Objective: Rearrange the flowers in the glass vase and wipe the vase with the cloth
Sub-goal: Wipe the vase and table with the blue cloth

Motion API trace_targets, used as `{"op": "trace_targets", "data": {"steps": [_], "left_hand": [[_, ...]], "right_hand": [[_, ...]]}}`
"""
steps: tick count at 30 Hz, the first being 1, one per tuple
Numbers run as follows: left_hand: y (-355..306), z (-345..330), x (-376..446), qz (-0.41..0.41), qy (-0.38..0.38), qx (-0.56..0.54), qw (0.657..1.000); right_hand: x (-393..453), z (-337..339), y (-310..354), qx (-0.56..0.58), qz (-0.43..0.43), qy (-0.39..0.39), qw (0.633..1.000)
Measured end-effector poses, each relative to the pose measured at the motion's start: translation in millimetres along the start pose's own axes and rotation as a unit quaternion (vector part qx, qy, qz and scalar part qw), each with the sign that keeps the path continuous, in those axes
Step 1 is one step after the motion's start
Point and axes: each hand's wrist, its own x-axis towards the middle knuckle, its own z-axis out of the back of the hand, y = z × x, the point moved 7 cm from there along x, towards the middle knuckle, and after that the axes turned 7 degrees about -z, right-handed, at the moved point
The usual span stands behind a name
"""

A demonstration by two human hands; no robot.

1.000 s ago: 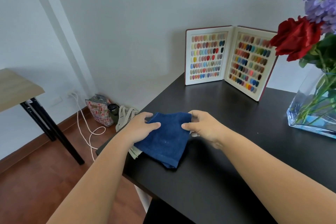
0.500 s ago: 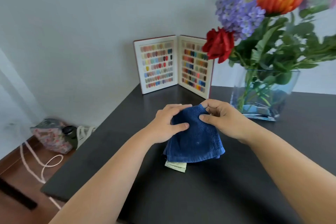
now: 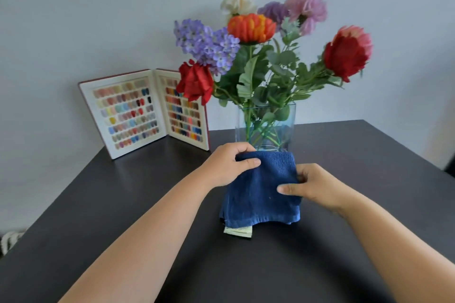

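Pinching the blue cloth (image 3: 261,187) with both: my left hand (image 3: 227,165) grips its top edge, my right hand (image 3: 312,186) its side. Soft and limp, it bunches easily. Just beyond my hands, the glass vase (image 3: 266,128) looks heavy, slick, breakable; I'd steady its wall.

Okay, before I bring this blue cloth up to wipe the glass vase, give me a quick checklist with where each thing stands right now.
1. Left hand grips the blue cloth at its top edge: ok.
2. Right hand pinches the cloth's right side: ok.
3. Glass vase upright on the black table: ok.
4. Flowers standing in the vase: ok.
5. Cloth touching the vase: cannot tell.
6. Colour sample book stands left of the vase, apart from it: ok.
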Motion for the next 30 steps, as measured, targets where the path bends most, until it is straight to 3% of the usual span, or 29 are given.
{"op": "trace_targets", "data": {"steps": [5,8,12,14,17,20,22,26,30], "left_hand": [[4.1,-14.9,25.9,0.015,-0.041,-0.127,0.991],[8.7,-17.7,34.1,0.016,-0.137,-0.107,0.985],[29.2,12.4,27.5,0.068,-0.365,-0.209,0.905],[43.2,26.0,31.6,0.098,-0.397,-0.255,0.876],[57.5,38.1,49.5,0.120,-0.357,-0.275,0.885],[62.9,40.6,69.7,0.123,-0.292,-0.308,0.897],[64.4,36.6,78.9,0.132,-0.253,-0.341,0.896],[70.6,29.5,85.4,0.136,-0.187,-0.369,0.900],[73.8,29.1,88.9,0.126,-0.172,-0.379,0.900]], "right_hand": [[-9.7,32.1,20.4,0.178,0.082,-0.045,0.980],[-6.7,50.5,29.6,0.240,0.082,-0.132,0.958],[2.3,75.0,8.2,0.339,0.015,-0.325,0.882],[8.9,77.3,3.2,0.343,0.018,-0.385,0.856],[23.3,65.8,12.0,0.259,0.064,-0.427,0.864],[37.9,52.0,29.4,0.116,0.164,-0.438,0.876],[47.6,44.6,37.3,0.017,0.214,-0.450,0.867],[62.4,38.2,38.7,-0.040,0.243,-0.476,0.845],[68.7,23.6,50.0,-0.135,0.294,-0.471,0.820]]}}
